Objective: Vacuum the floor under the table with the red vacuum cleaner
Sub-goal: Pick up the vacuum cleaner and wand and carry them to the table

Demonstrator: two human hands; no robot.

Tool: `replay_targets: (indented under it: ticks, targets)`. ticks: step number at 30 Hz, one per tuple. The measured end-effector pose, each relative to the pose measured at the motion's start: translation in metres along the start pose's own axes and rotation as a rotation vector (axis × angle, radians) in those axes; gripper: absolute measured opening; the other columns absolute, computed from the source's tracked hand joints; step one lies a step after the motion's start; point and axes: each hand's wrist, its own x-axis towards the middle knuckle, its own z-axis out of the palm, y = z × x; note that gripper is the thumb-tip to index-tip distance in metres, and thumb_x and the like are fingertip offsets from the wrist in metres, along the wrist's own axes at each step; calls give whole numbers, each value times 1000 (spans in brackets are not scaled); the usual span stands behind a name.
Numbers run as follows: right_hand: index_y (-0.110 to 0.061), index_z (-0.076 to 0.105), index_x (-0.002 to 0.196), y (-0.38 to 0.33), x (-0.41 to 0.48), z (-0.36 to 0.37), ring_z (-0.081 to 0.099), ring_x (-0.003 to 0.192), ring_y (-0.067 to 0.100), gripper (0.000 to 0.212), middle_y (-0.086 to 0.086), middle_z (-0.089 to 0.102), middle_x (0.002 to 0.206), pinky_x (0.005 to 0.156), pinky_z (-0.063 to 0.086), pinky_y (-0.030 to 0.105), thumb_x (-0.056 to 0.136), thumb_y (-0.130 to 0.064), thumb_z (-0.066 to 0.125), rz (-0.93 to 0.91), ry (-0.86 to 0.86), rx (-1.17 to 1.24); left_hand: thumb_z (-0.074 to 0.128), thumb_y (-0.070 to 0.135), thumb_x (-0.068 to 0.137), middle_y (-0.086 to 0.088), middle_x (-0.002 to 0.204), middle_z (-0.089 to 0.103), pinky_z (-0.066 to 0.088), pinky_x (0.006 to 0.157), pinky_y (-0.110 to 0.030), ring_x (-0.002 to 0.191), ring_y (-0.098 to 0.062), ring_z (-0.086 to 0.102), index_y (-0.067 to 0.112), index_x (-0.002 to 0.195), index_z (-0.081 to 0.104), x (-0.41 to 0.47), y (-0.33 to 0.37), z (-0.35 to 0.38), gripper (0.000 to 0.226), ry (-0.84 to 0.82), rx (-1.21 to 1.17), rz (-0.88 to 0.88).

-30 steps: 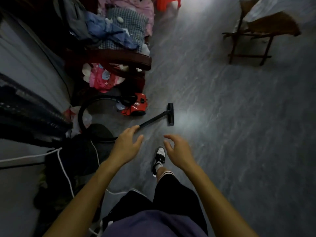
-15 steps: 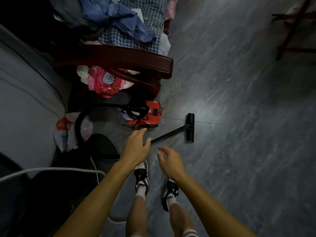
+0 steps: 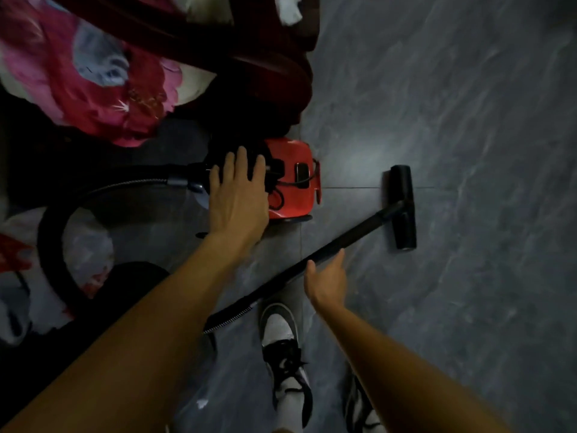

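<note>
- We see a grey marbled tile floor filling the right side, a thin grout line crossing it.
- At the top left we find a dark red wooden chair, its frame over a floral pink and red cloth.
- At the left edge lies a crumpled plastic bag with red print.
- Below, we see a black and white sneaker; a second shoe beside it is mostly hidden.
</note>
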Motion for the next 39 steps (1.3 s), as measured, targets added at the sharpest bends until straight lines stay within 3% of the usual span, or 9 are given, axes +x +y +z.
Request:
replay_targets:
  ticks: [6,8,10,13,18,25,29,33,39]
  targets:
    - [-4,-3,153,10,57,49,34,139,37,85,21,25,156,114,30,45,97,-38,51,183,37,65,43,31,96,-19,152,24,9,115,-53,143,-34,17,8,146,21,43,-32,26,59,-34,144,156]
    - [0,-3,153,7,73,61,35,138,38,85,23,27,155,113,29,43,97,-37,51,217,52,101,50,26,94,-21,146,35,18,112,-52,138,-37,26,6,142,31,54,-40,28,55,-41,185,203]
    - [2,-2,152,5,90,74,38,136,38,88,25,30,152,111,30,42,96,-36,54,304,90,158,62,15,84,-23,127,54,36,99,-50,121,-41,45,2,129,48,60,-44,30,48,9,221,267]
    - [-2,16,150,9,111,85,43,131,39,78,25,38,147,111,34,47,93,-34,58,461,153,321,69,3,76,-20,106,63,46,77,-43,94,-38,58,-1,114,58,61,-41,31,40,38,248,333]
    - [-3,40,140,36,119,84,53,121,38,67,20,52,136,104,42,51,82,-30,59,449,167,362,55,-1,86,-22,111,54,44,72,-42,96,-38,55,-2,120,49,52,-25,19,34,-46,220,247]
    - [-3,37,142,18,29,-30,55,120,36,54,18,55,134,104,43,43,94,-21,56,293,207,371,63,2,81,-18,100,58,48,69,-41,89,-35,58,1,109,55,7,44,-27,29,-115,275,317]
    - [-5,44,137,20,-10,-101,62,109,34,48,17,63,123,90,49,36,93,-17,57,238,209,403,67,9,80,-17,95,59,48,65,-40,84,-33,60,2,104,56,-15,79,-72,28,-109,252,349]
    - [-7,48,130,25,-46,-187,63,101,32,42,15,65,116,86,52,37,92,-21,58,208,220,399,79,5,66,-19,91,61,47,56,-37,73,-34,60,0,102,57,-45,139,-126,42,-118,257,392]
    - [-15,53,121,37,-106,-330,63,83,22,31,3,66,98,68,49,31,92,-24,58,142,336,473,80,10,67,-22,80,61,47,49,-37,63,-38,59,-4,97,61,-79,245,-232,39,-1,227,527]
